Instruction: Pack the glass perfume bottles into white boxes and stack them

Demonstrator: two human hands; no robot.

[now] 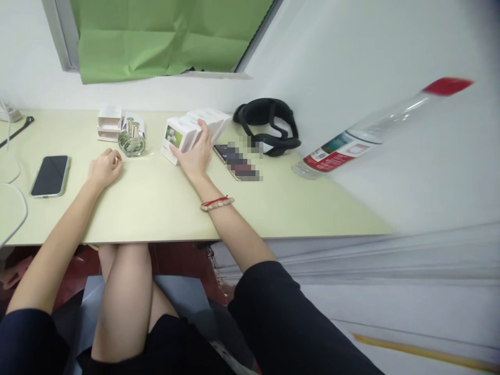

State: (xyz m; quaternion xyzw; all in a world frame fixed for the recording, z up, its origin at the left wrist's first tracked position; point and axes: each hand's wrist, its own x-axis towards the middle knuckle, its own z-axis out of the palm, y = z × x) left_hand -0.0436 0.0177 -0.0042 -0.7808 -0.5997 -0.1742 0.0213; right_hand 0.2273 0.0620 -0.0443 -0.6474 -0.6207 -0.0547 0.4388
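Observation:
My right hand (pixel 195 153) is closed round a white carton (pixel 175 136), thumb on its near side and fingers over the top. A green flower picture shows on the carton's left end. More white cartons (pixel 211 117) stand against it behind my fingers; how many is hard to tell. My left hand (pixel 104 169) rests on the table with its fingers loosely curled, and no object shows in it. Just beyond it stand glass perfume bottles (pixel 133 143) with silver caps. Behind them is an opened white box (pixel 109 124), its hollow side facing me.
A phone (pixel 50 176) and white cable (pixel 19 203) lie at the left. To the right are a partly blurred-out phone (pixel 238 164), a black headset (pixel 269 125) and a tall clear bottle (pixel 336 151) by the wall. The table's front edge (pixel 172 241) runs above my knees.

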